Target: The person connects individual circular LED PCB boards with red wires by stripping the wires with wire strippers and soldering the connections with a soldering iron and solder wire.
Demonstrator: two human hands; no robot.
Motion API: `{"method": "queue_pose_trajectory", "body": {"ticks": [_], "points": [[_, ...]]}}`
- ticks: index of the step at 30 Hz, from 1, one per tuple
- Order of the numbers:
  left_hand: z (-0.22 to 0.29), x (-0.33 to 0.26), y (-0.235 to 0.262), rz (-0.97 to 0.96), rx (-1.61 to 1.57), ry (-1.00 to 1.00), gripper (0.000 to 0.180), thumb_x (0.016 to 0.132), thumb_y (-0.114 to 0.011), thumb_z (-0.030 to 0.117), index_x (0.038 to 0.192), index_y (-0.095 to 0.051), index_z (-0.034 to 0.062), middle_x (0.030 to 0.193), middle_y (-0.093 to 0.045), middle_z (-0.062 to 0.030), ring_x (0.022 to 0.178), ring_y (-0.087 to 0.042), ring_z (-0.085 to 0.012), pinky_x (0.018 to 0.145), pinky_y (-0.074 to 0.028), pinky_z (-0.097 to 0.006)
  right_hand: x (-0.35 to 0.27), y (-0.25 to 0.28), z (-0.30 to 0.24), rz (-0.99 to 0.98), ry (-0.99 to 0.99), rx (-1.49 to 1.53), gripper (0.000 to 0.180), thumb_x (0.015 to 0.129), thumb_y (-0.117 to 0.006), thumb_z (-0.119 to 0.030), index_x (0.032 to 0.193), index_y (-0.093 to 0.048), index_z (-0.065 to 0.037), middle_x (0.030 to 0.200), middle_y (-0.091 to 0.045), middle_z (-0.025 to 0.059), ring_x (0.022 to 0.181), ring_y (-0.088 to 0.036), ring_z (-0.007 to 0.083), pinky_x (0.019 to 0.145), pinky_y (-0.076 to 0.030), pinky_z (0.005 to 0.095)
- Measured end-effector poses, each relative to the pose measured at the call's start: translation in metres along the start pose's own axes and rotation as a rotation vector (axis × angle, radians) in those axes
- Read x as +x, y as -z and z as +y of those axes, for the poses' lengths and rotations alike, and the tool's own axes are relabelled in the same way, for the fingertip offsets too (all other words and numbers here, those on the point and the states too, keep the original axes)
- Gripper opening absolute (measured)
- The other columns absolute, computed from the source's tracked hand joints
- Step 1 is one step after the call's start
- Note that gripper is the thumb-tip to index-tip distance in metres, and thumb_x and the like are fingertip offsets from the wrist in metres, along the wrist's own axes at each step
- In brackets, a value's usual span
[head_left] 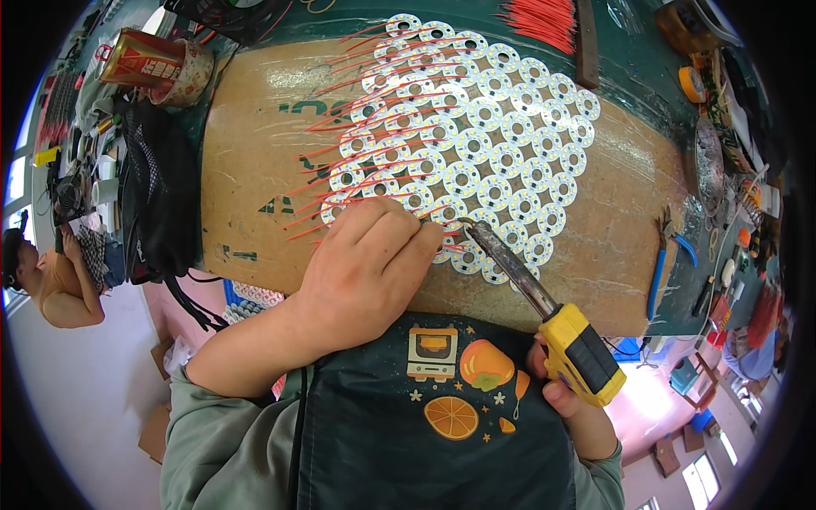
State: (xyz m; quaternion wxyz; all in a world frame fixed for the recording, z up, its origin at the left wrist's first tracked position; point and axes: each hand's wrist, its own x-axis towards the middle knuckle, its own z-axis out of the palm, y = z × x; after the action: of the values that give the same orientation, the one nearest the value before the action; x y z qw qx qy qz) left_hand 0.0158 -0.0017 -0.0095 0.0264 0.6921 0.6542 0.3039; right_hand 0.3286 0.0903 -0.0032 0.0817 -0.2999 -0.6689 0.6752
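Note:
A slanted array of round white LED circuit boards [491, 121] lies on a brown cardboard sheet [608, 229]. Red wires stick out leftward from many boards in its left part. My left hand [365, 263] is closed over the near left corner of the array, its fingertips pinching a red wire [435, 211]; the pinch itself is partly hidden by the fingers. My right hand [565, 398] grips a soldering iron [586, 357] by its yellow and black handle. The iron's dark tip touches or hovers just over a board beside the left fingertips; I cannot tell which.
Beyond the array lie a pile of red wires [540, 24] and a metal bar [586, 51]. Blue-handled pliers [661, 263] rest at the right. A red can [144, 64] and a black bag [157, 187] stand left. Another person [68, 285] is at far left.

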Motion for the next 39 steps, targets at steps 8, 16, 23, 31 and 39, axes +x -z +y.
{"method": "queue_pose_trajectory", "body": {"ticks": [8, 16, 23, 31, 39], "points": [[0.002, 0.004, 0.005, 0.005, 0.019, 0.016, 0.034, 0.065, -0.07, -0.005, 0.098, -0.067, 0.0022, 0.087, -0.057, -0.0073, 0.081, -0.059, -0.0252, 0.073, -0.049, -0.036, 0.001, -0.004, 0.0, 0.045, 0.016, 0.385, 0.06, 0.079, -0.08, -0.035, 0.121, -0.051, -0.003, 0.082, -0.055, 0.0036, 0.071, -0.053, 0.0159, 0.064, -0.043, 0.0301], [-0.011, 0.03, 0.014, 0.026, 0.007, 0.037, 0.028, 0.07, -0.071, -0.004, 0.097, -0.069, 0.0029, 0.084, -0.06, -0.0068, 0.079, -0.06, -0.0251, 0.07, -0.049, -0.035, 0.031, -0.018, -0.019, 0.116, 0.147, 0.476, 0.043, 0.08, -0.082, -0.025, 0.108, -0.059, 0.0, 0.09, -0.058, 0.0072, 0.078, -0.057, 0.0172, 0.067, -0.047, 0.0293], [-0.019, 0.036, 0.002, 0.02, 0.026, 0.032, 0.023, 0.072, -0.071, -0.003, 0.094, -0.069, 0.003, 0.082, -0.06, -0.0075, 0.079, -0.061, -0.0256, 0.072, -0.05, -0.037, 0.03, -0.011, -0.007, 0.097, 0.083, 0.204, 0.027, 0.083, -0.075, -0.024, 0.094, -0.062, -0.003, 0.074, -0.057, 0.0038, 0.06, -0.056, 0.0165, 0.054, -0.045, 0.029], [-0.019, 0.034, -0.001, 0.013, 0.023, 0.059, 0.022, 0.072, -0.07, -0.003, 0.093, -0.069, 0.0028, 0.081, -0.06, -0.0075, 0.078, -0.061, -0.0258, 0.07, -0.051, -0.036, 0.027, -0.01, -0.002, 0.087, 0.066, 0.218, 0.027, 0.084, -0.075, -0.023, 0.096, -0.061, -0.003, 0.073, -0.057, 0.0033, 0.058, -0.056, 0.0157, 0.052, -0.044, 0.0291], [-0.021, 0.035, -0.002, 0.021, 0.019, 0.053, 0.022, 0.072, -0.071, -0.004, 0.093, -0.069, 0.0026, 0.08, -0.06, -0.0073, 0.076, -0.061, -0.0253, 0.069, -0.05, -0.037, 0.029, -0.014, 0.0, 0.093, 0.07, 0.335, 0.039, 0.085, -0.073, -0.019, 0.114, -0.058, 0.004, 0.073, -0.056, 0.0003, 0.061, -0.053, 0.0124, 0.055, -0.044, 0.0281]]}}
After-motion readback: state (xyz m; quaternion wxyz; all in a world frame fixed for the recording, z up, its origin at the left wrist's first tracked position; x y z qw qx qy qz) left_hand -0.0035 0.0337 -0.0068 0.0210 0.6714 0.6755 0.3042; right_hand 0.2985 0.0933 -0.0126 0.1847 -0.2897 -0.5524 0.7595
